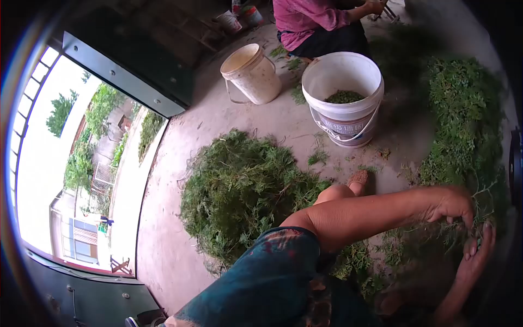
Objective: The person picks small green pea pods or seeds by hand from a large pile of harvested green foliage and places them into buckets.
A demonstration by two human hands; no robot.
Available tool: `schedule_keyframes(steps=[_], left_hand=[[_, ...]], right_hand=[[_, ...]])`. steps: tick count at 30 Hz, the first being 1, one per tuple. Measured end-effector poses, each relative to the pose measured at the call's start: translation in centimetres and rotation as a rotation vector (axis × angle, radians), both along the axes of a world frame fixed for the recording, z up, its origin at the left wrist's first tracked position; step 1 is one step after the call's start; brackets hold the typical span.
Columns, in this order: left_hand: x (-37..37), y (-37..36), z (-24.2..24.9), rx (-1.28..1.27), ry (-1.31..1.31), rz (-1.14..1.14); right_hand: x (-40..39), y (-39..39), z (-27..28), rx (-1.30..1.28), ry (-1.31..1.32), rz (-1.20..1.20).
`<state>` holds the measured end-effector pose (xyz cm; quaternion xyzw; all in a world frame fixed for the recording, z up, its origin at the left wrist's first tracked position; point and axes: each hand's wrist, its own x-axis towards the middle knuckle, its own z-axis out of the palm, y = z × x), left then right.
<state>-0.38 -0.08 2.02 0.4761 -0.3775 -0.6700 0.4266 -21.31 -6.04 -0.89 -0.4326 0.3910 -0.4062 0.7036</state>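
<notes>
Stretched out from a teal sleeve, my left hand (455, 206) has its fingers bent down around a thin green sprig (482, 204) at the right side. Just below it, my right hand (478, 252) has its fingers raised close to the same sprig, thumb and fingertips near together; what lies between them is too small to make out. Under and beside the hands are more green cuttings (389, 248). A large pile of leafy branches (239, 191) lies on the floor left of my arm.
A white bucket (343, 117) holds small green pieces. Behind it stands an empty, stained bucket (253, 76). Another person in a pink top (310, 19) crouches at the top. More greenery (463, 114) lies along the right. An open doorway (81, 163) is at left.
</notes>
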Motion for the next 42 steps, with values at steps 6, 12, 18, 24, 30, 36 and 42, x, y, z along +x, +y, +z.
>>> schedule_keyframes(steps=[6,12,18,24,30,36,42], left_hand=[[0.4,-0.4,-0.3,0.010,-0.067,-0.030],[2.2,-4.9,-3.1,0.116,-0.309,-0.241],[6.7,-4.0,-4.4,-0.156,-0.552,-0.056],[9.6,-2.7,-5.4,-0.573,-0.657,0.176],[12.3,-2.5,-6.7,-1.293,-0.712,0.486],[12.6,-3.5,-7.1,-1.521,-0.815,0.479],[9.4,-5.9,-7.4,-0.974,-1.547,0.307]], right_hand=[[0.3,-0.5,0.0,-0.200,0.268,0.015],[2.5,-2.0,0.2,-0.233,0.244,0.094],[7.5,-0.6,2.1,-0.200,0.084,0.292],[12.1,2.7,2.5,-0.265,0.095,0.366],[13.5,0.2,0.4,0.015,0.033,0.277],[15.6,2.1,-0.4,0.256,0.154,0.226],[15.5,5.0,-0.2,0.430,0.066,0.431]])
